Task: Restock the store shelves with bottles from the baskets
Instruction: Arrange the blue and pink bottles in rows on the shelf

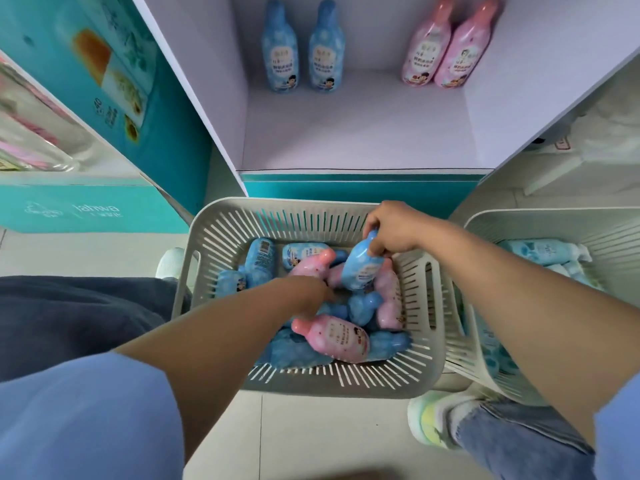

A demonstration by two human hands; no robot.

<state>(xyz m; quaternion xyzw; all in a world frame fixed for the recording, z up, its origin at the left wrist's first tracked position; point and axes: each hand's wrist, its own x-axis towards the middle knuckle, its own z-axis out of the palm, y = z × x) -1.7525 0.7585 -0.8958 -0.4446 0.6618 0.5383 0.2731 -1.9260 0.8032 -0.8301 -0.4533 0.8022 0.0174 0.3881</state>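
The blue bottle [362, 266] is hanging tilted, base down, over the heap in the near basket [214, 244]. Whether its base is touching the bottles below cannot be told. The right hand [391, 233] is grasping it at the neck, with the fingers curling round the cap end. The left hand [308, 292] is sitting low inside the same basket, beside a pink bottle [313, 265]. Its fingertips are blurred and partly hidden, so I cannot tell whether they are clasping anything.

Around the held bottle, more blue and pink bottles are lying on their sides in a loose pile. A front pink bottle [336, 337] is lying across the near side with its label facing up. A side pink bottle [389, 296] is lying along the right wall, and a barcode bottle [261, 259], blue, is lying at the far left.

The white slatted basket is sitting on the pale floor [294, 445], right before the open shelf [346, 133]. At the back of that shelf two shelved blue bottles [280, 53] are standing upright side by side on the left. Two shelved pink bottles [424, 50] are standing touching each other on the right.

A second basket [554, 223] is sitting just beside the first on the right and is holding pale blue bottles. A teal carton [86, 209] is standing to the left of the shelf. A light shoe [433, 420] is showing below the right forearm — near the first basket's front corner.
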